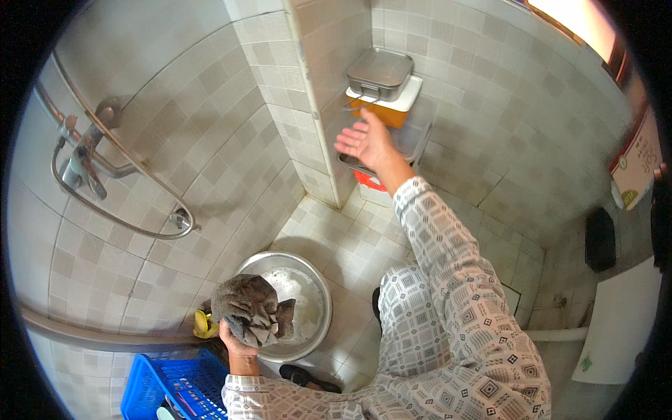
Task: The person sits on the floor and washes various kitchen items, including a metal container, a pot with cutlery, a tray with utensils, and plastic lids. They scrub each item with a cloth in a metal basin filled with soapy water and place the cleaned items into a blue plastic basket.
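Observation:
My left hand (239,344) grips a bunched, dark grey-brown cloth (247,304) above the left side of a round metal basin (326,304). Whitish water with foam (294,286) shows inside the basin, partly hidden by the cloth. Away to the upper right, my right hand (370,144) is stretched out with its palm showing and nothing in it. It appears in front of a stack of containers: a rectangular metal box (379,68) with a wire handle, an orange box with a white lid (403,97), and a clear plastic bin (420,123). Whether the hand touches the stack I cannot tell.
A wall-mounted shower mixer (86,157) with a looping metal hose (152,233) is on the left. A blue plastic basket (142,378) stands at lower left, near a yellow object (203,323). A white panel (611,325) and a printed carton (638,163) are at right.

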{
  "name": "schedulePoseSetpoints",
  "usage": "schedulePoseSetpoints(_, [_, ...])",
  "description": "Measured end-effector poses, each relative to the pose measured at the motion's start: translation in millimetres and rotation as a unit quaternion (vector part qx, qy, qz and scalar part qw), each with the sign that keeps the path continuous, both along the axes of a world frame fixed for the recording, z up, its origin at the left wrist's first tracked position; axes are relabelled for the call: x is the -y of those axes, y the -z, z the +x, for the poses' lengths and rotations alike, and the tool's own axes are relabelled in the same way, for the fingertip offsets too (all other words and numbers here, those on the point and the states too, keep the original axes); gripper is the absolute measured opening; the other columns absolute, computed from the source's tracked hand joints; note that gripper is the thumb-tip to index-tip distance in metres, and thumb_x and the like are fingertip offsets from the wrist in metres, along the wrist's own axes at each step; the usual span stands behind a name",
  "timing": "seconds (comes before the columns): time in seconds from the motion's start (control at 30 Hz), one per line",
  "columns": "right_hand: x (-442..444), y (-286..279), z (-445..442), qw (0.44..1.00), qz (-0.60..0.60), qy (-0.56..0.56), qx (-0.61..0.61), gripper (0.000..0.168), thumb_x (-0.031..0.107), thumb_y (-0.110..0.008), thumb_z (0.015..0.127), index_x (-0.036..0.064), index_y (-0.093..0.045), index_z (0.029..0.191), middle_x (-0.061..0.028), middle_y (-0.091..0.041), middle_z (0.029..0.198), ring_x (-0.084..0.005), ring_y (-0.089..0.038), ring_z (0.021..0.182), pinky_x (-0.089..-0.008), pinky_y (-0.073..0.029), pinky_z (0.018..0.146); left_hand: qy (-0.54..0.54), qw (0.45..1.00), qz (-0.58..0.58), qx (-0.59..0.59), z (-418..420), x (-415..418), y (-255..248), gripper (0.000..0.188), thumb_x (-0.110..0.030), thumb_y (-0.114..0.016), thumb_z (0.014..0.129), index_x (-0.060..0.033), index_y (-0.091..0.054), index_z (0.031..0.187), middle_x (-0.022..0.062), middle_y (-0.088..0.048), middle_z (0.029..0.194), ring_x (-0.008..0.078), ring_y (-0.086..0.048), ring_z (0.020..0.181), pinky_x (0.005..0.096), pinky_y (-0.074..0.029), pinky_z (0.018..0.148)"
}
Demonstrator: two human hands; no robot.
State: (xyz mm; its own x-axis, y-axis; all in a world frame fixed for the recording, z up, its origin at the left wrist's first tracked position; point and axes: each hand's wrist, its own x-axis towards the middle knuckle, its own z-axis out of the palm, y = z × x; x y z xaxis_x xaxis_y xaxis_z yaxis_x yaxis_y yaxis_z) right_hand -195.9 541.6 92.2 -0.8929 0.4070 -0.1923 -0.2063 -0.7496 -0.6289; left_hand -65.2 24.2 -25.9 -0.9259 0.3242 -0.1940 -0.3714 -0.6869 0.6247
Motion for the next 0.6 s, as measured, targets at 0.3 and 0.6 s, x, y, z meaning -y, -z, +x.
schedulePoseSetpoints(0.3, [-47, -17, -85, 0.981, -0.143, 0.052, -0.122, 0.029, 0.01, -0.047, 0.099, -0.01, -0.04, 0.119, -0.0261, -0.049, 0.112, -0.0394, -0.059, 0.098, -0.055, -0.056, 0.085, -0.028, 0.999, -0.028, 0.008, 3, 18, -10, 0.054, -0.037, -0.062, 0.086, -0.003, -0.06, 0.128, 0.012, -0.065, 0.128, 0.0307, -0.06, 0.118, 0.0457, -0.047, 0.104])
schedulePoseSetpoints(0.6, [-57, -22, -98, 0.973, -0.196, 0.094, -0.073, 0.016, -0.005, -0.038, 0.095, -0.01, -0.037, 0.109, -0.0249, -0.048, 0.106, -0.0297, -0.058, 0.078, -0.0448, -0.055, 0.067, -0.014, 0.999, -0.052, 0.003, 9, 34, -1, 0.048, -0.031, -0.06, 0.087, -0.0001, -0.061, 0.124, 0.0113, -0.067, 0.12, 0.029, -0.064, 0.11, 0.0434, -0.05, 0.098])
